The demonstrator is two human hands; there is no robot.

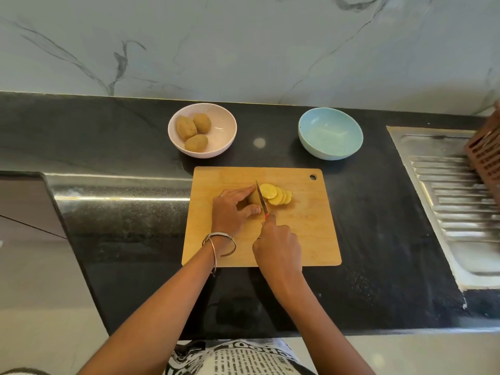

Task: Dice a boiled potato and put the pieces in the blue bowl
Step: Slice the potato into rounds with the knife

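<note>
A: Nearest us, the right hand (277, 247) has its grip curled round the knife (261, 199) handle, blade down in the potato (253, 197).

B: And the left hand (230, 209)?

A: Its grip pinches the uncut end, thumb just beside the blade. My worry is that a boiled potato may be soft, so a slip could nick that thumb.

B: The slices (276, 196)?

A: Fanned just beyond the blade on the cutting board (305, 234), not yet diced. Farther back on the desk (378, 212), the blue bowl (330, 133) holds nothing.
</note>
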